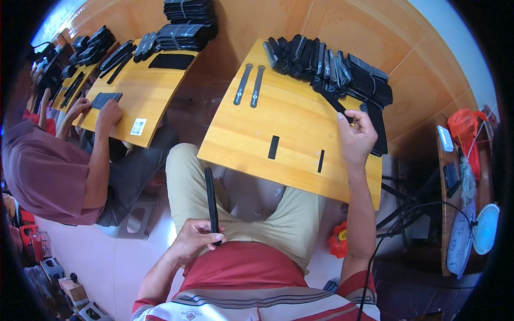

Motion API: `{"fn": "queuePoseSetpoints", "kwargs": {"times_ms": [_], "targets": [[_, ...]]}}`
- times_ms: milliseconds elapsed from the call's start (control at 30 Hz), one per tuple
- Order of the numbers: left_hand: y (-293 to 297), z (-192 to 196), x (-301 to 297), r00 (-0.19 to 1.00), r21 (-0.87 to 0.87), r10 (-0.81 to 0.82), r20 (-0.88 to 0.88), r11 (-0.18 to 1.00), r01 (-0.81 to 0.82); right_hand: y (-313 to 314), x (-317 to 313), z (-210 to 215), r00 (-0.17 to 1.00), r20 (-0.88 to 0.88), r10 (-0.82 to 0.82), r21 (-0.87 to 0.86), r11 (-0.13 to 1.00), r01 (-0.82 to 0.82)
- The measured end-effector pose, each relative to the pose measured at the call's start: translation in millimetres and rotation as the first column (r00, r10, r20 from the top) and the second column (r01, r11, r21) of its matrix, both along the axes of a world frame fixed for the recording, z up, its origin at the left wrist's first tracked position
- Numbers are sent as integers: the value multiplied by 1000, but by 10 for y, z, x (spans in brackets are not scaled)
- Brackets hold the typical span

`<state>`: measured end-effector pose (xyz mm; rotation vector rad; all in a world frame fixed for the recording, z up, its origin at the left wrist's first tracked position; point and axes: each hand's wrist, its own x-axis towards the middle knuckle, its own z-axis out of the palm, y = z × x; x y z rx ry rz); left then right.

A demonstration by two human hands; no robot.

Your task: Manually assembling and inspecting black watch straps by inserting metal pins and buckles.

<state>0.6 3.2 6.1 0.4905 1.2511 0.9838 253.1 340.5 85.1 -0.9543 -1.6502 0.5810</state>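
Left hand (195,239) pinches a black strap (211,199) upright over the lap. Right hand (355,140), arm outstretched, grips another strap (333,101) on the wooden board (278,115); its fingertips are hidden.

Long black strap (211,202) held upright over the lap, lower end pinched, second black strap (333,101) lying slanted near the wooden board's (257,134) far right edge, end gripped
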Motion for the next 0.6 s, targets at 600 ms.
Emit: {"fn": "queuePoseSetpoints", "kwargs": {"times_ms": [600], "targets": [[108, -55, -46, 997, -42, 66, 36, 997, -64, 312, -511, -440, 982, 134, -131, 412, 909, 65]]}}
